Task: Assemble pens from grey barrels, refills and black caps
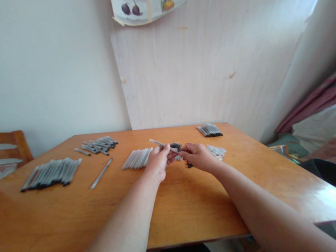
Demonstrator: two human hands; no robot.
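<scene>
My left hand [157,162] is closed around a slim whitish pen barrel [155,142], which slants down to the right between thumb and fingers. My right hand [199,156] pinches at the barrel's right end; whatever sits in its fingertips is too small to make out. Left of my left hand lies a row of pale pen barrels [135,159]. Behind the hands is a cluster of dark thin pieces [176,145], partly hidden. Small black pieces [189,165] lie under my right hand, and a pile of small white pieces [217,150] is just beyond it.
On the wooden table [190,214] lie a bundle of black-tipped pens [54,172], a single pen [101,173], a loose pile of pens [100,145] and another pen bundle [209,129] at the back right. A chair [19,145] stands left; a black bin [326,173] is at right.
</scene>
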